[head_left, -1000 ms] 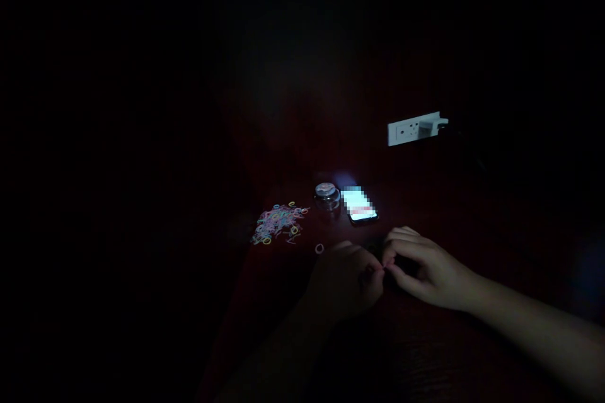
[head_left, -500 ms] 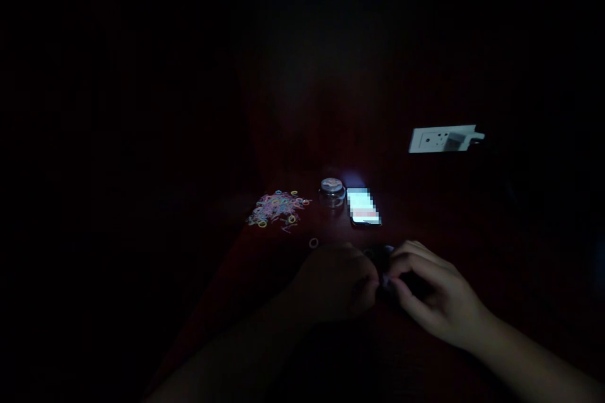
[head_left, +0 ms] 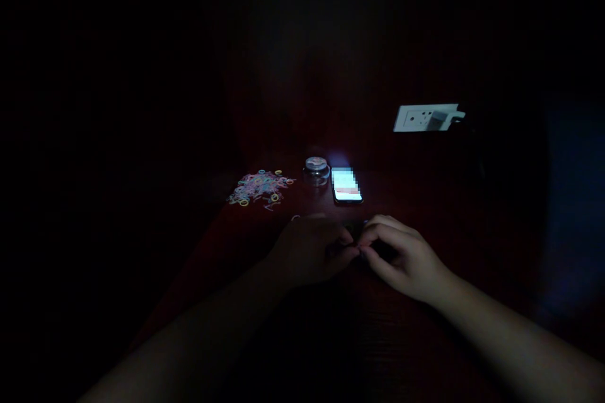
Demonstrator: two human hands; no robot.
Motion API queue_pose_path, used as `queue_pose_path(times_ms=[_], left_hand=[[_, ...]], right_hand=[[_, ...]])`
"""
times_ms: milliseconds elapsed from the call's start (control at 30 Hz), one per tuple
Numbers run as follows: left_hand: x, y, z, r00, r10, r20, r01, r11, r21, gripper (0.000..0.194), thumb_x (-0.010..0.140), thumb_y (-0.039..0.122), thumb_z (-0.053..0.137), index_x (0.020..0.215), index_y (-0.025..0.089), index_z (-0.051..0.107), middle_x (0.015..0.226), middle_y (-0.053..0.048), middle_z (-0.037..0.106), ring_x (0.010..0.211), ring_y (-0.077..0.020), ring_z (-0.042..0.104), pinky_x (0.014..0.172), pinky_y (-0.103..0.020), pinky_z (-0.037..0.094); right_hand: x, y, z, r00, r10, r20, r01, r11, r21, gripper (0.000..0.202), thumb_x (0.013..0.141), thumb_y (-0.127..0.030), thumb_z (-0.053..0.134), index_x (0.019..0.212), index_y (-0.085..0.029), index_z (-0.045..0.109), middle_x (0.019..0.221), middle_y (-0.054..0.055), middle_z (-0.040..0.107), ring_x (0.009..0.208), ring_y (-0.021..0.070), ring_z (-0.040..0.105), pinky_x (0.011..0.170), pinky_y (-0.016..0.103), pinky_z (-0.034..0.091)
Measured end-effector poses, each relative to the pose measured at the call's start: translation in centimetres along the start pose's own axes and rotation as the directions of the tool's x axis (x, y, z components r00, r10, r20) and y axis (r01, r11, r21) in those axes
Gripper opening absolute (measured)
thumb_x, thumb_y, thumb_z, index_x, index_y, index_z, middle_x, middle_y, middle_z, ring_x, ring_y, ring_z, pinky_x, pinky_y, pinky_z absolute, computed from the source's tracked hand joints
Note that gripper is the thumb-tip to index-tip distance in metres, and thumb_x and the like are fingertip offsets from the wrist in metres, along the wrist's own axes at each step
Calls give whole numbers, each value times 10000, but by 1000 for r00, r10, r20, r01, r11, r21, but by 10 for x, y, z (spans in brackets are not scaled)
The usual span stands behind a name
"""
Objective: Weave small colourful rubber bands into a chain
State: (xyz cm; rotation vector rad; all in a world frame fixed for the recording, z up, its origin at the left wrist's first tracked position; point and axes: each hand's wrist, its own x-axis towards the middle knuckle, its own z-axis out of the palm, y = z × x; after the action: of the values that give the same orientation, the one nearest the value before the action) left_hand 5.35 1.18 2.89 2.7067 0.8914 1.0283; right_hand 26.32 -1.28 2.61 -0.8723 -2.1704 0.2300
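My left hand (head_left: pixel 314 249) and my right hand (head_left: pixel 404 255) meet at the fingertips over the dark red table (head_left: pixel 208 264). Both are closed in a pinch, thumbs against forefingers. Whatever lies between the fingertips is too small and dark to name. Part of a pale ring-shaped band (head_left: pixel 295 218) shows just behind my left hand. Farther off on the left lies a loose pile of small coloured elastic bands (head_left: pixel 259 187), with a few yellow ones around its edge.
A small clear jar (head_left: pixel 316 171) with a patterned lid stands behind my hands. Right of it lies a phone (head_left: pixel 346 186) with a bright screen. A white wall socket (head_left: pixel 425 118) holds a plugged-in charger. The surroundings are very dark.
The whole view has shifted, so everything appears farther up and left. My two hands' fingertips have come closer together and now touch or nearly touch.
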Motion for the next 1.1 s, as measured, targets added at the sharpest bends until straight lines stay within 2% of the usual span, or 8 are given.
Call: queue_pose_path(times_ms=[233, 600, 767, 1100], left_hand=[[0, 1, 1, 999, 38, 7, -38, 999, 14, 148, 868, 290, 544, 842, 219, 671, 731, 2, 665, 698, -140, 569, 650, -274, 406], [2, 3, 2, 1000, -21, -6, 21, 1000, -15, 122, 824, 288, 579, 794, 211, 670, 726, -7, 659, 677, -136, 570, 630, -276, 409], [3, 4, 1, 1000, -26, 0, 26, 1000, -1, 103, 818, 278, 595, 796, 208, 667, 722, 5, 665, 680, -136, 576, 626, -269, 401], [2, 1, 3, 1000, -30, 7, 30, 999, -13, 112, 825, 287, 588, 828, 218, 676, 758, 2, 679, 706, -143, 594, 638, -281, 406]], right_hand=[[2, 0, -2, 1000, 8, -1, -8, 1000, -20, 16, 840, -196, 588, 847, -208, 597, 808, 42, 605, 759, 179, 550, 693, 330, 430], [1, 4, -5, 997, 58, -56, -59, 998, -19, 29, 813, -184, 568, 830, -207, 564, 788, 35, 572, 715, 172, 539, 642, 312, 431], [1, 3, -6, 1000, 28, -9, -28, 1000, 8, 109, 796, -188, 595, 901, -206, 570, 843, 43, 577, 773, 185, 552, 688, 329, 450], [1, 3, -5, 999, 40, -5, -40, 999, 27, 17, 834, -192, 583, 844, -203, 591, 795, 35, 585, 727, 173, 556, 648, 316, 452]])
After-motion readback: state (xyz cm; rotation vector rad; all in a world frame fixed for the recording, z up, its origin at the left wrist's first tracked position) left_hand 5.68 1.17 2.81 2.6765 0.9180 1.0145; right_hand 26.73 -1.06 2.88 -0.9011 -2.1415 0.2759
